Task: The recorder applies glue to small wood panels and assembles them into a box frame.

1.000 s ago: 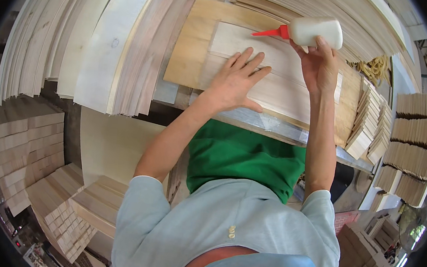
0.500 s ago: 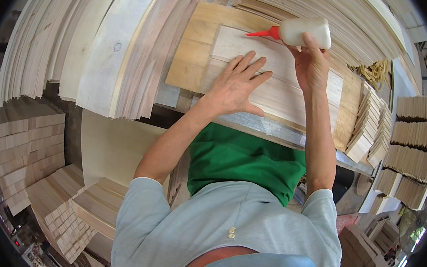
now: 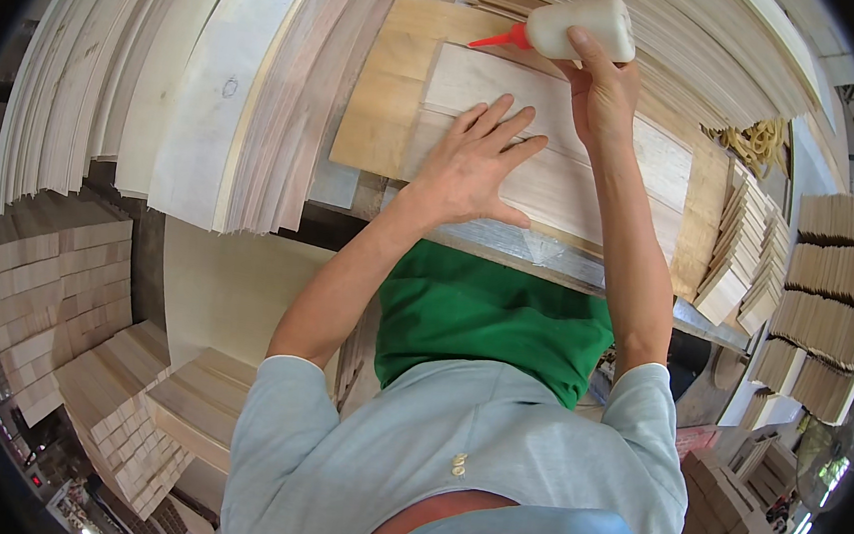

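My right hand (image 3: 601, 95) is closed around a white squeeze bottle (image 3: 581, 28) with a red nozzle (image 3: 500, 37). The bottle lies nearly sideways in the air, its nozzle pointing left near the far left corner of the pale wooden boards (image 3: 578, 194). Flat on those boards rests my left hand (image 3: 470, 160), fingers spread and holding nothing. The boards lie side by side on a larger yellowish wooden panel (image 3: 374, 112). Whether any liquid leaves the nozzle is too small to tell.
Long planks (image 3: 220, 90) are stacked at the left, and more strips (image 3: 666, 35) lie along the far side. Small wood pieces (image 3: 739, 256) lean at the panel's right end, near a tan bundle of bands (image 3: 758, 142). Stacked blocks (image 3: 59, 288) stand lower left.
My right hand has carried the bottle a little left and farther away, toward the far edge of the boards. The left hand stays spread in nearly the same place.
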A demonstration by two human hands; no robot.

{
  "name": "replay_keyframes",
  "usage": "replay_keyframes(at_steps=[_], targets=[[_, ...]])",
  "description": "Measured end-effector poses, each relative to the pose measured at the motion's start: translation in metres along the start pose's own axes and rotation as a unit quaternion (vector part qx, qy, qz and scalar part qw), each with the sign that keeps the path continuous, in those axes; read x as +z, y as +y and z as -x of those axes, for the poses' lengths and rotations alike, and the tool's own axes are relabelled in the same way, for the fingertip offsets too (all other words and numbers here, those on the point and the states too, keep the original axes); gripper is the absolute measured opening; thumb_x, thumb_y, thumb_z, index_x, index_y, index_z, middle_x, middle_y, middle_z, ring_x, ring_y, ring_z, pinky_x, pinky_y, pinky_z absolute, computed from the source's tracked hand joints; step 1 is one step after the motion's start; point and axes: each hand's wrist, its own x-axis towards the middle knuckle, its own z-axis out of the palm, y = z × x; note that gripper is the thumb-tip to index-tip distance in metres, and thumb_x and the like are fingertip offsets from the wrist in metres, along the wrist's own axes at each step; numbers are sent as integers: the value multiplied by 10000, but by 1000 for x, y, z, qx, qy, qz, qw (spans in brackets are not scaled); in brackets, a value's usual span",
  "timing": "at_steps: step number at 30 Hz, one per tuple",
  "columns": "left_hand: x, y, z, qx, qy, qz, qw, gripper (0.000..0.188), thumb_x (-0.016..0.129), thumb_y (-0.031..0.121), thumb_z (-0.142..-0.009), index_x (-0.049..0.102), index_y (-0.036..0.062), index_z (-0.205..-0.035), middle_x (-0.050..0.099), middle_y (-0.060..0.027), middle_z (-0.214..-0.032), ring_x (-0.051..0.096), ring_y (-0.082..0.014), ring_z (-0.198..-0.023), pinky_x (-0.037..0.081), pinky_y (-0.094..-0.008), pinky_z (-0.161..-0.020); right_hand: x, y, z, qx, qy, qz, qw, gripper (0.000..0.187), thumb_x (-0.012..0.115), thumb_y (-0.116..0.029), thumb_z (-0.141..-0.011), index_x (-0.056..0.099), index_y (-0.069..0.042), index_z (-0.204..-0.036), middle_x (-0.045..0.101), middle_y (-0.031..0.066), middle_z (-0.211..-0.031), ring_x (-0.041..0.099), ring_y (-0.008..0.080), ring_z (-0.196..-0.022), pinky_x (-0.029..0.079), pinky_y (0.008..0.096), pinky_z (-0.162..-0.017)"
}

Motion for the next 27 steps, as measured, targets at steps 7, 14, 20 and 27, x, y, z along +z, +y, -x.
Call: replay_keyframes(at_steps=[7, 14, 20, 27], targets=[[-1, 1, 0, -6, -7, -3, 1000, 953, 809, 554, -574, 497, 146, -1377, 359, -129, -1498, 246, -335, -1420, 224, -479, -1150, 14, 8, -2, -5, -12, 12, 1000, 441, 736, -85, -816, 526, -19, -1198, 603, 95, -1128, 610, 215, -1057, 564, 399, -880], [-2, 2, -2, -10, -8, -3, 1000, 957, 820, 543, -562, 501, 151, -1374, 364, -121, -1493, 252, -332, -1416, 226, -479, -1149, 19, 20, -8, 0, -34, 24, 999, 448, 737, -75, -814, 517, -16, -1199, 619, 90, -1103, 617, 207, -1041, 555, 373, -878], [-2, 3, -2, -12, -10, -10, 1000, 953, 816, 541, -568, 492, 170, -1383, 364, -112, -1492, 253, -329, -1414, 223, -481, -1150, 23, 21, -8, -30, 1, 104, 994, 492, 713, -129, -819, 515, 21, -1244, 625, 112, -1149, 593, 208, -1059, 482, 343, -910], [-2, 4, -3, -14, -10, -9, 1000, 948, 810, 539, -579, 484, 173, -1390, 357, -99, -1499, 249, -313, -1418, 225, -480, -1150, 26, 14, -10, -33, -16, 127, 991, 538, 738, -84, -785, 493, 24, -1252, 628, 109, -1135, 593, 197, -1054, 481, 322, -920]])
